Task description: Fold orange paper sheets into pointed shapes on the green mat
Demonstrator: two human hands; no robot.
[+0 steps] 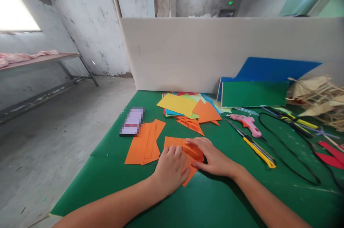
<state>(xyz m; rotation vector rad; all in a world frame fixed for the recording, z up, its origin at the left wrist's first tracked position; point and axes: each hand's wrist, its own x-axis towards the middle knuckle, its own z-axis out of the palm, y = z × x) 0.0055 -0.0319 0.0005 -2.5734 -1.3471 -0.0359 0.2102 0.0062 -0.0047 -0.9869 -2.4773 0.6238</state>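
Observation:
Both my hands rest on a folded orange paper sheet (188,154) lying on the green table cover (215,199). My left hand (170,169) presses down on the sheet with curled fingers, knuckles up. My right hand (212,156) holds the sheet's right part, thumb under a raised fold and fingers over it. A stack of orange paper strips (145,144) lies just left of my left hand.
A pile of coloured paper sheets (188,108) lies behind. A blurred phone-like object (132,121) sits at the left. A pink glue gun (248,123), a yellow utility knife (258,149), a black cable (290,156), green and blue boards (254,93) and a stick model (319,99) fill the right. A white partition (215,49) stands behind.

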